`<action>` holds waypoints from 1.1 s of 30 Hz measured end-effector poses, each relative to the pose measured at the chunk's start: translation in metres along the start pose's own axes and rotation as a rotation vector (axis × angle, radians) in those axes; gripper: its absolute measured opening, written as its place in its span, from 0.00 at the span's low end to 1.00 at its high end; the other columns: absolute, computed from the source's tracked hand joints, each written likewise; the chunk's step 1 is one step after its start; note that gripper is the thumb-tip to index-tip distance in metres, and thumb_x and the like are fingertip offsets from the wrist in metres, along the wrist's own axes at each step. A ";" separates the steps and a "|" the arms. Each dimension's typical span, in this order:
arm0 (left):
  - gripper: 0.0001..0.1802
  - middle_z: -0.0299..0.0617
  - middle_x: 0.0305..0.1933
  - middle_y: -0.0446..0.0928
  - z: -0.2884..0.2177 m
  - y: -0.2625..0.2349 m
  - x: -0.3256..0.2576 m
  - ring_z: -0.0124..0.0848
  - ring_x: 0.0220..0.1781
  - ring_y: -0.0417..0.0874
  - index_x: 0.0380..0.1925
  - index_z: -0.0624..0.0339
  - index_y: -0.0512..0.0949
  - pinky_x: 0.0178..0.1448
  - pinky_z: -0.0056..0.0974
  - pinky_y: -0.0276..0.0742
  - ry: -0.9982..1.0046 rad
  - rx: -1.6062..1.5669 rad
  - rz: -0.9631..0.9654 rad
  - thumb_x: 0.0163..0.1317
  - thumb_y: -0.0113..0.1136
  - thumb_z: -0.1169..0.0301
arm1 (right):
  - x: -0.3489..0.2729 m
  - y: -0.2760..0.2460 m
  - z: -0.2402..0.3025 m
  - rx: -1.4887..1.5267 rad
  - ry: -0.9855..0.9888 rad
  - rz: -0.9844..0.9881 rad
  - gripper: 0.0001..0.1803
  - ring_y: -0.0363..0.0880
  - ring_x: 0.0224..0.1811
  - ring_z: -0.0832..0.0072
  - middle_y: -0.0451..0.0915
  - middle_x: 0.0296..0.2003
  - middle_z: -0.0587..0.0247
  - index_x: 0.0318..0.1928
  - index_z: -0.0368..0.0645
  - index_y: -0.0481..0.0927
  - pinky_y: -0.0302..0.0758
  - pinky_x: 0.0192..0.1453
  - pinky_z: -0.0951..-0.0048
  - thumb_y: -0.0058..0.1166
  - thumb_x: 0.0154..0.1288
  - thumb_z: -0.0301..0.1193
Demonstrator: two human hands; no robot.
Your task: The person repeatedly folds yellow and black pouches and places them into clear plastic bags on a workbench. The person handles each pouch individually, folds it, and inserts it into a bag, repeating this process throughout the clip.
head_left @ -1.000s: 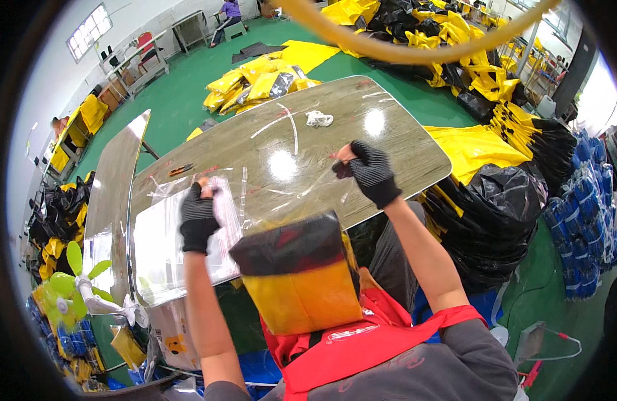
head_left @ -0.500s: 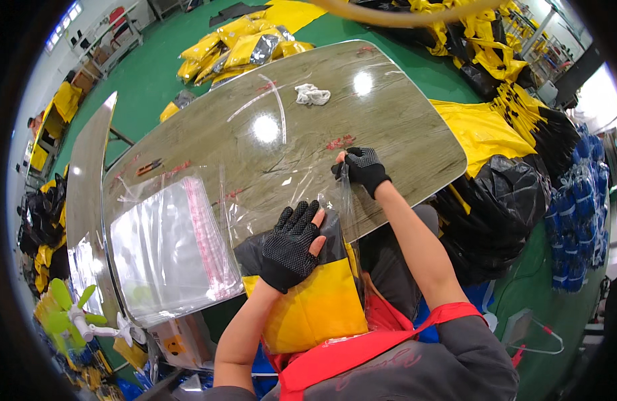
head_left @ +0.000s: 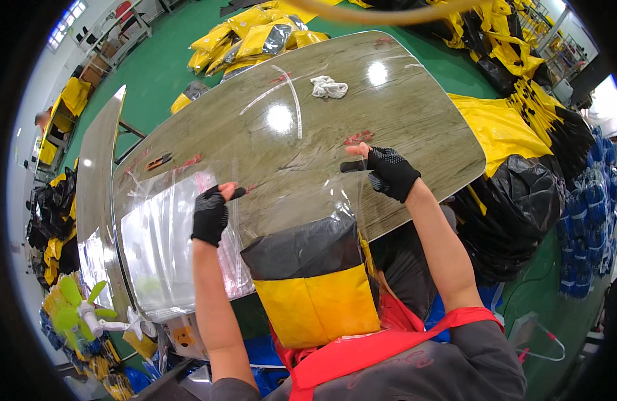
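A folded yellow and black piece of fabric [head_left: 315, 287] lies in a clear plastic bag [head_left: 335, 200], at the table's near edge against my lap. The bag's clear upper part reaches onto the table. My left hand [head_left: 211, 214], in a black dotted fingerless glove, is closed at the bag's upper left edge; the film there is hard to see. At the upper right corner, my right hand [head_left: 391, 174], gloved alike, pinches the film between thumb and fingers. Beside and beneath my left hand is a stack of flat clear bags [head_left: 165, 247] with pinkish edges.
On the brown table [head_left: 415, 113] are a crumpled white cloth [head_left: 328, 87], a white strip [head_left: 296, 107] and small orange-handled snips [head_left: 159, 161]. Packed yellow bundles [head_left: 255, 40] lie beyond it. Black and yellow fabric [head_left: 516, 194] is heaped at right, and a green fan [head_left: 81, 311] stands at left.
My left hand has lifted off the packed fabric and moved left to the bag's upper left edge. My right hand has stayed near the upper right corner; the bag's clear part is spread wider.
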State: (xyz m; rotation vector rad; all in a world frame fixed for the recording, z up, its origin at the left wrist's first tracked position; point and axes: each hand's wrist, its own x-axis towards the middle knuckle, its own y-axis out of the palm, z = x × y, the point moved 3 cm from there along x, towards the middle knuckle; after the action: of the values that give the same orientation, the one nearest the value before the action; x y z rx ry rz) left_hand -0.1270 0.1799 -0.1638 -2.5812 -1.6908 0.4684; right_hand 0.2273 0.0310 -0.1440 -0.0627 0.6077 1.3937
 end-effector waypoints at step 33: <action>0.27 0.46 0.67 0.65 0.075 0.075 -0.145 0.39 0.69 0.64 0.67 0.64 0.60 0.72 0.38 0.57 0.058 -0.382 0.337 0.69 0.48 0.71 | -0.157 -0.053 -0.102 -0.865 -0.576 -0.249 0.24 0.80 0.51 0.60 0.82 0.45 0.53 0.58 0.41 0.74 0.73 0.59 0.66 0.56 0.64 0.36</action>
State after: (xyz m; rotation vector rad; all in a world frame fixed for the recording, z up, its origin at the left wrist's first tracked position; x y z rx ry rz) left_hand -0.1325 0.0077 -0.2150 -3.1352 -1.4489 0.0730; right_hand 0.2316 -0.1603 -0.1784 -0.3968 -0.4902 1.2593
